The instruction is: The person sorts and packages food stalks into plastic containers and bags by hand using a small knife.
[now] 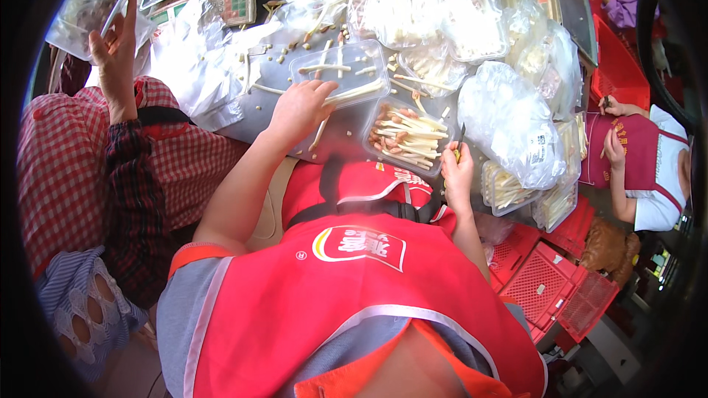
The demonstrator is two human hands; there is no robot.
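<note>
My left hand (303, 106) lies over the near rim of a clear plastic tray (381, 61), which shows a few long pale mushroom stems (359, 91); its fingertips are partly hidden, so its hold is unclear. My right hand (458, 174) is closed around a small knife (461, 135) with a yellow handle, blade pointing away from me. Between my hands, nearer the right, a second clear plastic tray (368, 132) is filled with long-stemmed mushrooms (409, 135) with brown caps. Loose stems and cut bits are scattered on the grey table (265, 113).
Bagged mushrooms and trays (470, 11) cover the far side, with a plastic bag (509, 121) at right. White plastic bags (193, 55) and a scale (238, 3) are at left. A co-worker's hand (116, 50) holds a tray at left; another co-worker (625, 149) is at right, near red crates (542, 282).
</note>
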